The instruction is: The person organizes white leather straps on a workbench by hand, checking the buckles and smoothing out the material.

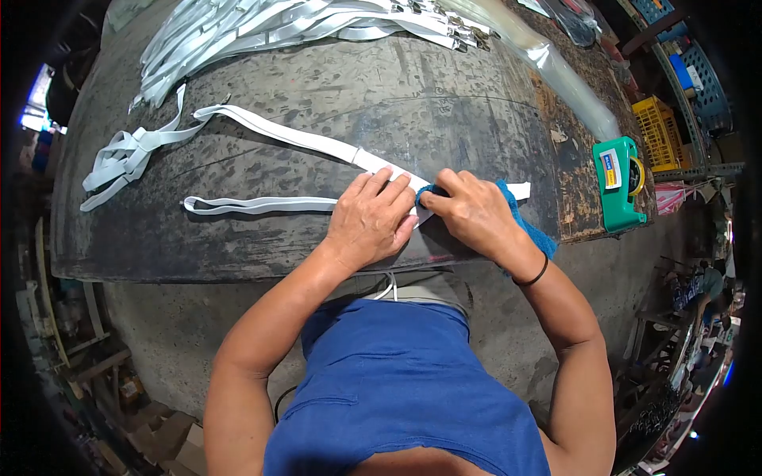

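Note:
A white strap [294, 140] with a small slider runs slantwise across the dark worktable, meeting another white strap [262, 205] under my hands. My left hand [371, 208] presses down on the straps where they come together, fingers bent and the thumb against the edge. In my closed right hand [470, 208] is a blue cloth [530, 230], bunched at my fingertips against the strap and trailing below my wrist. A short white strap end [518, 190] sticks out to the right of that hand. What lies beneath my palms is hidden.
A pile of white straps with metal clips [309, 24] covers the table's far side. Tangled white strapping [127, 155] lies left. A clear plastic roll [567, 79] and a green tape dispenser [609, 186] are at right. A yellow crate [659, 131] stands beyond the edge.

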Tool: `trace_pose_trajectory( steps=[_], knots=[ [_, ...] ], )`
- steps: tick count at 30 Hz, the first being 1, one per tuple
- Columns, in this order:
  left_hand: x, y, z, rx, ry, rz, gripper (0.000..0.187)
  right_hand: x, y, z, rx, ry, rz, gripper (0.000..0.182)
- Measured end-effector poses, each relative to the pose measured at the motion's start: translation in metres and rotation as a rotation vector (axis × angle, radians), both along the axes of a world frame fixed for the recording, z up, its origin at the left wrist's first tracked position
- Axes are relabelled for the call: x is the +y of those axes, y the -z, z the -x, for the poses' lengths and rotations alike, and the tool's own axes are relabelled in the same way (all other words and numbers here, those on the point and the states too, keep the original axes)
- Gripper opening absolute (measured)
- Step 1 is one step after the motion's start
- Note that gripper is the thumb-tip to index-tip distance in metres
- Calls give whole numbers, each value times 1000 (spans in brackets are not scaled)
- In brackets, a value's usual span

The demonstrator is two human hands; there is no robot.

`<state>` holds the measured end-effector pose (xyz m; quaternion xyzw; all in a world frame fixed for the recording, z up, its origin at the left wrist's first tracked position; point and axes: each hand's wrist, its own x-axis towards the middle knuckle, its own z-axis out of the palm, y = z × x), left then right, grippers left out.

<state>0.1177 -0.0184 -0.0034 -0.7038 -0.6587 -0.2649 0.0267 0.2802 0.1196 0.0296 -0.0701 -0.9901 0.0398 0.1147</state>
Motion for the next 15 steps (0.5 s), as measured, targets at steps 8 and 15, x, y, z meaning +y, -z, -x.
trace_pose_trajectory(
  steps=[8,15],
  knots=[
    [-1,-2,1,-15,5,29,36,11,-7,-13,-13,42,6,19],
    [-3,-1,-2,18,-15,13,36,-7,-13,-35,-71,160,-4,19]
  ],
)
